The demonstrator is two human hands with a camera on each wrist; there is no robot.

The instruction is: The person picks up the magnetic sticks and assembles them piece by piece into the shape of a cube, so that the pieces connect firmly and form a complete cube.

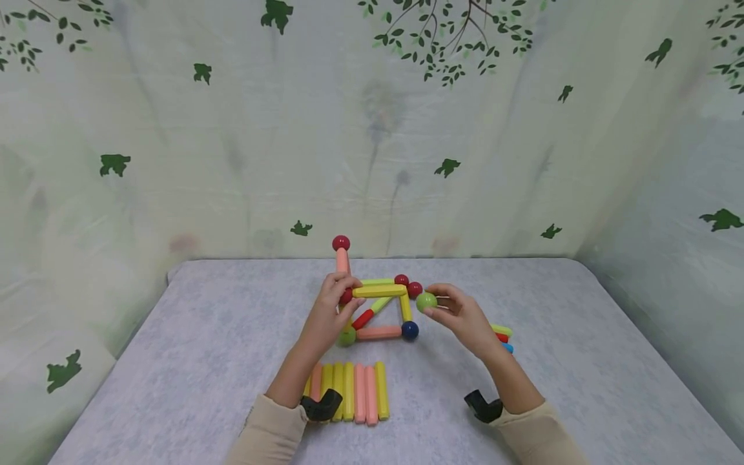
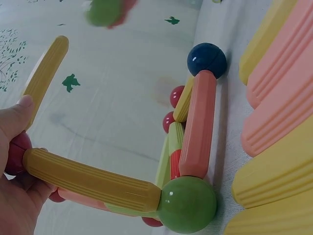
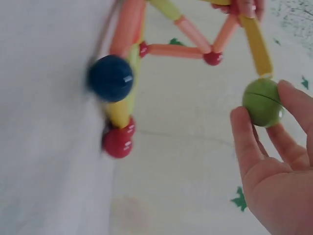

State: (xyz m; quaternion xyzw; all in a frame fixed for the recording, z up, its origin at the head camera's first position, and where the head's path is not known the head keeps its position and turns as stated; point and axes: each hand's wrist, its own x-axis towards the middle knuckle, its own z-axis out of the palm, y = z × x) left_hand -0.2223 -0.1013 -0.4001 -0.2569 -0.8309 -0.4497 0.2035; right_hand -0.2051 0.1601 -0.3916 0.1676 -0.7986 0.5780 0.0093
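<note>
My left hand (image 1: 327,309) grips a red ball (image 2: 18,152) at an upper corner of a frame built of rods and balls. One yellow rod (image 2: 93,178) slopes from that ball to a green ball (image 2: 187,204) at the frame's base. Another yellow rod (image 1: 378,292) reaches out sideways toward my right hand (image 1: 462,320), which pinches a separate green ball (image 3: 263,103) between fingertips and thumb. In the right wrist view this ball is right at the rod's free end. A blue ball (image 1: 409,330) and a pink rod (image 1: 379,332) form the base's near side.
Several yellow and pink rods (image 1: 360,394) lie in a row on the grey table (image 1: 221,361) in front of the frame. More coloured rods (image 1: 501,331) lie beyond my right wrist. A pink rod topped by a red ball (image 1: 341,243) stands up at the back left.
</note>
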